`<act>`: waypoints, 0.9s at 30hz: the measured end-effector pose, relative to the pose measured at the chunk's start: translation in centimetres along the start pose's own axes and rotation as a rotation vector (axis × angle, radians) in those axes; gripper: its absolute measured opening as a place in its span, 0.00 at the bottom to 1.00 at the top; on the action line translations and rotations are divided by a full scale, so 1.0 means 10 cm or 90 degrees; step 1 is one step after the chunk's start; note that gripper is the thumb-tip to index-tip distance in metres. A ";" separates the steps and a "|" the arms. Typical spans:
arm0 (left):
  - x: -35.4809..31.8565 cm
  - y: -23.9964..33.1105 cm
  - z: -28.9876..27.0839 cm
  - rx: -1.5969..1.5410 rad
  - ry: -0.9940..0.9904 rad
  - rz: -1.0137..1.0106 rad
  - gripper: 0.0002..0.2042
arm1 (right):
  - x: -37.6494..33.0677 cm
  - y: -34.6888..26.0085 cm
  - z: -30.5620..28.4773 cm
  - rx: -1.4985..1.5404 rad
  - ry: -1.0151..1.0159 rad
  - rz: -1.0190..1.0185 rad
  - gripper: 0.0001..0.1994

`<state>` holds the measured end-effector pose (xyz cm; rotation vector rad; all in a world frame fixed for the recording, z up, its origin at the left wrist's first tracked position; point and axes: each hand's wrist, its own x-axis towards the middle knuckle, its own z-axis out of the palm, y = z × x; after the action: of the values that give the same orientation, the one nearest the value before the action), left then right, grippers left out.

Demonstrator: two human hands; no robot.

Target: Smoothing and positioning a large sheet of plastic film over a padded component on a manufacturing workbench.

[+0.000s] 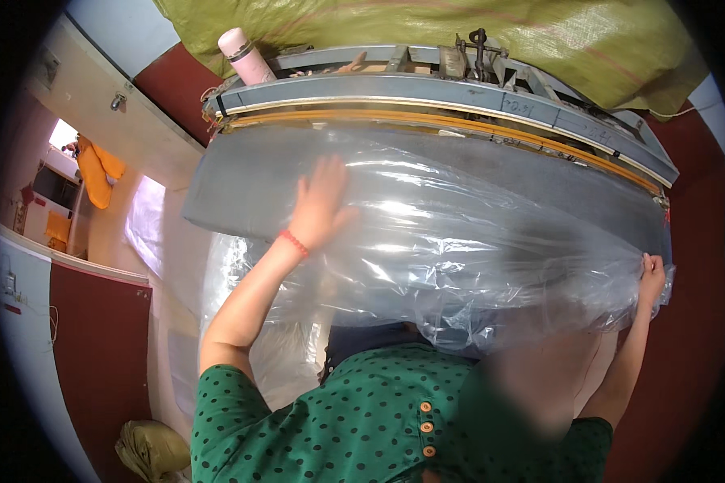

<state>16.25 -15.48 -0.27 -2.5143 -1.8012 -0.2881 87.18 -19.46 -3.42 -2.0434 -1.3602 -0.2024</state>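
Your left hand (pixel 318 203) lies flat and spread on the clear plastic bag (pixel 459 249), fingers open, pressing down on the film, not gripping. A red band (pixel 294 242) sits on that wrist. Your right hand (pixel 651 278) is out at the far right end of the bag, fingers pinched shut on the bag's edge, film bunched up there.

The bag is draped over a long grey cushion (pixel 242 189), which lies across the middle of the view, right in front of you. The plastic covers most of the cushion's right and middle parts; the left end of the cushion sticks out bare. Film is wrinkled and shiny, hangs loose along the near edge above your green dotted shirt (pixel 362 410).

Behind the cushion, just beside its far edge, runs a long metal machine (pixel 459 92) with a grey bar and a yellow strip along it. A pink bottle (pixel 246 56) stands on the machine's left end. A yellow-green sack (pixel 459 28) lies over the back of the machine. Orange cloth (pixel 97 169) hangs far off at left. A tan sack (pixel 153 451) sits on the floor by your left elbow.
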 end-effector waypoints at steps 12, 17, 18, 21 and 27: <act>0.52 -0.34 0.17 0.068 0.122 -0.091 0.26 | -0.02 -0.03 0.00 0.007 0.004 -0.005 0.13; 0.86 -0.50 0.17 -0.025 0.165 -0.262 0.15 | -0.04 -0.17 -0.06 0.015 0.013 -0.011 0.13; 0.89 -0.52 0.21 -0.040 0.236 -0.312 0.14 | -0.02 -0.09 -0.03 0.051 0.006 0.005 0.13; 0.95 -0.54 0.27 -0.075 0.336 -0.362 0.11 | 0.03 0.06 -0.02 0.102 0.000 0.019 0.14; 1.01 -0.63 0.40 -0.021 0.247 -0.293 0.11 | 0.20 0.02 0.06 0.088 0.060 0.058 0.15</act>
<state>13.91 -3.46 -3.02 -1.8505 -2.1726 -0.7613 88.12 -17.59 -3.07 -1.9509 -1.1890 -0.1587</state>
